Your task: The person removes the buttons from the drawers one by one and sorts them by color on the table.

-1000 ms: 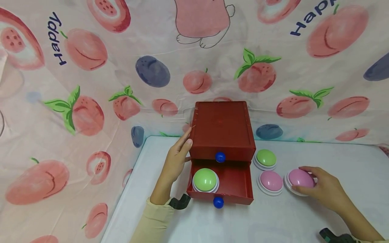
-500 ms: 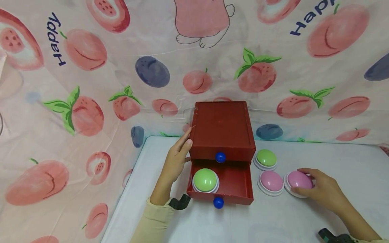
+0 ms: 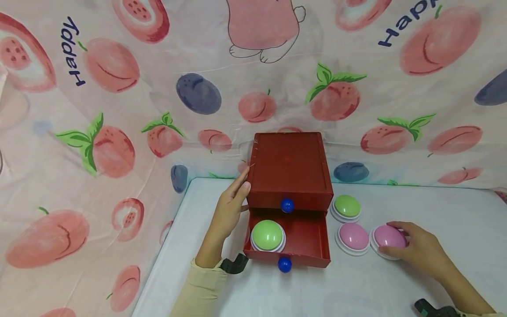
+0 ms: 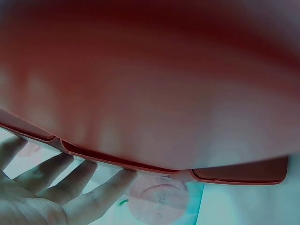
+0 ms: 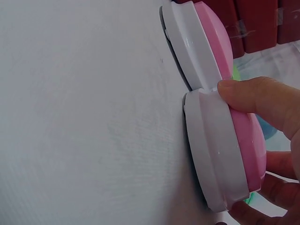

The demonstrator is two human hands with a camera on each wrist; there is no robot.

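Your right hand (image 3: 420, 248) pinches the pink button (image 3: 389, 237), left hand (image 3: 229, 207) flat against the box (image 3: 291, 169) — lift crookedly and it clips its pink neighbour (image 3: 352, 237).

The pink button (image 5: 234, 140) has a glossy, smooth plastic dome on a shiny white plastic base. The red drawer box (image 3: 291, 169) looks matt. The counter (image 3: 396, 286) is matt white; the backdrop (image 3: 119, 110) is printed cloth.

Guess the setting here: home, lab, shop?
Probably a staged tabletop recording booth, not a home: a fruit-print cloth backdrop drapes two sides of a white table holding only a red drawer box and dome buttons.
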